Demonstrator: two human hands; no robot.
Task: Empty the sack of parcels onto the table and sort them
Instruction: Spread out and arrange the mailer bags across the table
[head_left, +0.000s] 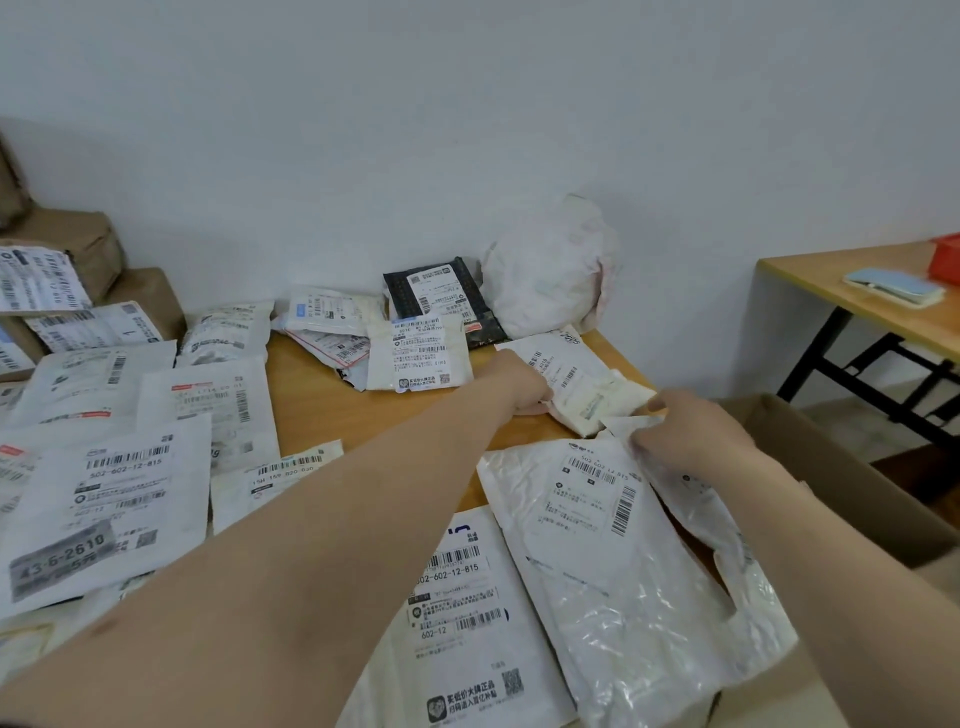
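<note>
Several white labelled mailer parcels lie spread over the wooden table (395, 415). My left hand (519, 387) reaches across and grips the near edge of a small white parcel (582, 384) at the right side of the table. Beside it, my right hand (685, 426) pinches the crumpled top edge of a large shiny white parcel (613, 561). A crumpled white sack (545, 275) leans against the wall at the back. A black parcel (441, 296) lies in front of that sack.
Brown cardboard boxes (78, 249) are stacked at the back left. An open cardboard box (841, 478) stands beside the table's right edge. A second wooden table (857, 306) at the right carries a light blue object (893, 286) and a red bin (948, 257).
</note>
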